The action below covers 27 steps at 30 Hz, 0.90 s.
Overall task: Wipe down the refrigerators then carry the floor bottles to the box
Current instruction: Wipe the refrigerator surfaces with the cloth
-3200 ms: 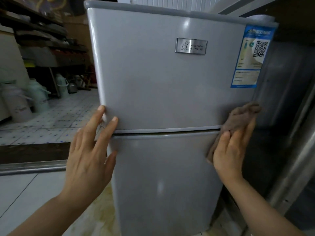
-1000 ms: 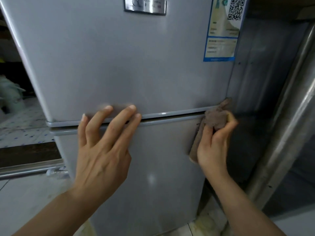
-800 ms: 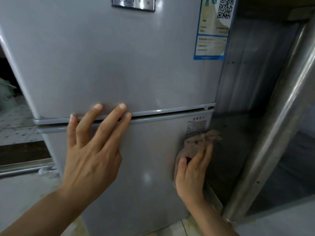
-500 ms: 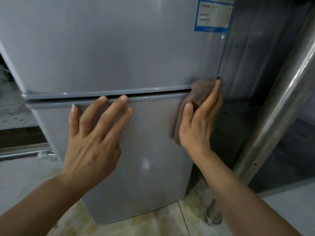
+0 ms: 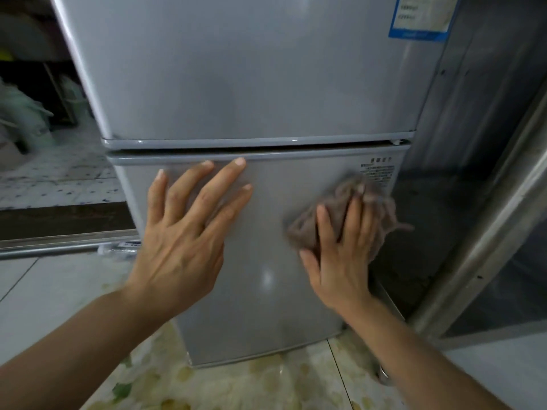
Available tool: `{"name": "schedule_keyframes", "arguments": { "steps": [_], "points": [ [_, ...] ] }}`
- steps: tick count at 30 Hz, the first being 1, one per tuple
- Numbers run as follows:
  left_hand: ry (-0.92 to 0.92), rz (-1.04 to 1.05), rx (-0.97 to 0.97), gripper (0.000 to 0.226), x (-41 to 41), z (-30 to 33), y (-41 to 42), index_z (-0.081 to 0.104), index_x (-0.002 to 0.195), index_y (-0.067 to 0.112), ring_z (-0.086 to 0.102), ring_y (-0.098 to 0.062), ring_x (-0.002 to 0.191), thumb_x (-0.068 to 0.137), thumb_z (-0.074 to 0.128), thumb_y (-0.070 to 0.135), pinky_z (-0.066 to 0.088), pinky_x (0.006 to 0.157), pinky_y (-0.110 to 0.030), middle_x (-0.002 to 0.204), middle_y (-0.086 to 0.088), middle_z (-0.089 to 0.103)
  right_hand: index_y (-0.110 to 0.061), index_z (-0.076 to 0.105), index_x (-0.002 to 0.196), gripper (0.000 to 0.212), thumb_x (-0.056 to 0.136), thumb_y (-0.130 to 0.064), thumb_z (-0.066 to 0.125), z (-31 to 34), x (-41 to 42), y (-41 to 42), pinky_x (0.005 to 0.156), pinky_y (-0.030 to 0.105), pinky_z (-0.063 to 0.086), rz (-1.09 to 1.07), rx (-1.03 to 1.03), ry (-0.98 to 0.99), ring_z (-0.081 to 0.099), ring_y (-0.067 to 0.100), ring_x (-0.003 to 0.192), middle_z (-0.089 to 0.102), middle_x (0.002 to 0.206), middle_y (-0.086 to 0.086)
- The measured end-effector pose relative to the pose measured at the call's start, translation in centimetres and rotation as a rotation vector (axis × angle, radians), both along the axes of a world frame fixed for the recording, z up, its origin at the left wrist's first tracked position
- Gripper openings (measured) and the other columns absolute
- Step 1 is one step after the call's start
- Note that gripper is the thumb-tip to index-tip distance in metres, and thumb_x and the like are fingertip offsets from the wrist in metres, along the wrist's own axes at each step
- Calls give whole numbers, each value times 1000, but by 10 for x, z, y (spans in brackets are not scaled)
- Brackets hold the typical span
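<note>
A small grey two-door refrigerator (image 5: 236, 84) fills the view, with a seam between its upper and lower doors. My left hand (image 5: 183, 232) lies flat with fingers spread on the lower door, just under the seam. My right hand (image 5: 343, 255) presses a crumpled brown cloth (image 5: 340, 202) against the right side of the lower door, below a small printed label (image 5: 377, 170). The cloth is motion-blurred. A bottle (image 5: 121, 247) lies on the floor behind my left hand, mostly hidden.
A steel cabinet with a slanted metal frame (image 5: 497, 220) stands tight against the refrigerator's right side. A raised metal threshold (image 5: 59, 247) runs along the floor at left, with tiled floor and pale jugs (image 5: 23, 113) beyond. A blue-edged sticker (image 5: 423, 16) sits upper right.
My right hand has slid the cloth down from the seam's right end onto the lower door. My left hand has shifted slightly right on the lower door. The view has tilted down.
</note>
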<state>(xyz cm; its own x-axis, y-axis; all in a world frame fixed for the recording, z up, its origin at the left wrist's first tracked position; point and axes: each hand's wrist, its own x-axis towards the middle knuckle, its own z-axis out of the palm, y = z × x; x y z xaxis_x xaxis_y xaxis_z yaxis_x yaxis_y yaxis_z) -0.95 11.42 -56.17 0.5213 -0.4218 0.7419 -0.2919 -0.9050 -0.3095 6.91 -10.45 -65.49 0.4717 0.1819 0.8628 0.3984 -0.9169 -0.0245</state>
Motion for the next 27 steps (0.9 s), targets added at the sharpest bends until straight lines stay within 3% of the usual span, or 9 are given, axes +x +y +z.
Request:
{"name": "schedule_keyframes", "arguments": {
  "steps": [4,7,9,11,13,17,21,24,27],
  "points": [
    [-12,102,-54,80,-10,-8,31,39,135,15,26,-36,128,60,66,16,16,105,-59,148,-13,22,-28,14,148,62,93,-51,31,80,23,21,115,55,1,21,29,-236,8,43,142,13,152,20],
    [-29,127,-94,77,-11,-13,46,37,137,17,27,-36,128,66,67,20,18,105,-60,147,-12,23,-31,8,151,61,95,-49,27,54,13,49,115,56,3,-19,47,-230,11,43,141,11,154,17],
    [-22,113,-103,77,-9,-15,47,36,138,18,26,-34,130,68,67,20,19,105,-60,148,-11,23,-36,18,148,58,94,-47,36,11,-2,62,112,56,12,15,-105,-166,20,40,137,16,151,12],
    [-8,110,-95,77,-9,-17,48,34,140,18,24,-33,133,69,66,21,18,107,-58,150,-9,21,-40,35,140,55,86,-46,45,-23,-14,67,101,54,25,84,-324,-105,36,35,119,31,140,4],
    [6,119,-65,78,-11,-19,52,32,141,18,24,-32,134,69,65,19,16,108,-57,151,-8,19,-43,44,136,54,82,-45,49,-34,-19,64,94,51,28,119,-473,-83,40,32,110,36,132,-1],
    [90,152,-173,84,-25,-30,65,33,139,16,27,-32,132,62,66,15,16,109,-54,151,-9,20,-41,40,138,53,87,-50,49,9,-10,56,106,45,18,172,-584,-245,32,26,124,35,140,-5],
    [182,60,-239,85,-31,-37,73,34,140,7,29,-29,133,62,69,6,24,109,-46,149,-10,22,-37,27,146,55,94,-52,38,70,3,90,114,49,2,140,-343,-354,10,23,141,24,151,-3],
    [246,-15,-354,84,-34,-38,77,41,135,-2,38,-28,127,59,76,-2,35,103,-35,142,-16,35,-35,23,148,55,96,-49,37,61,0,110,114,54,0,94,-245,-353,7,25,144,17,155,-1],
    [304,-27,-421,82,-42,-40,80,43,133,-3,47,-30,117,58,75,-3,44,91,-30,135,-21,42,-35,25,146,58,94,-46,45,23,-7,109,114,54,1,100,-413,-345,11,27,142,24,153,-1]
  ]
}}
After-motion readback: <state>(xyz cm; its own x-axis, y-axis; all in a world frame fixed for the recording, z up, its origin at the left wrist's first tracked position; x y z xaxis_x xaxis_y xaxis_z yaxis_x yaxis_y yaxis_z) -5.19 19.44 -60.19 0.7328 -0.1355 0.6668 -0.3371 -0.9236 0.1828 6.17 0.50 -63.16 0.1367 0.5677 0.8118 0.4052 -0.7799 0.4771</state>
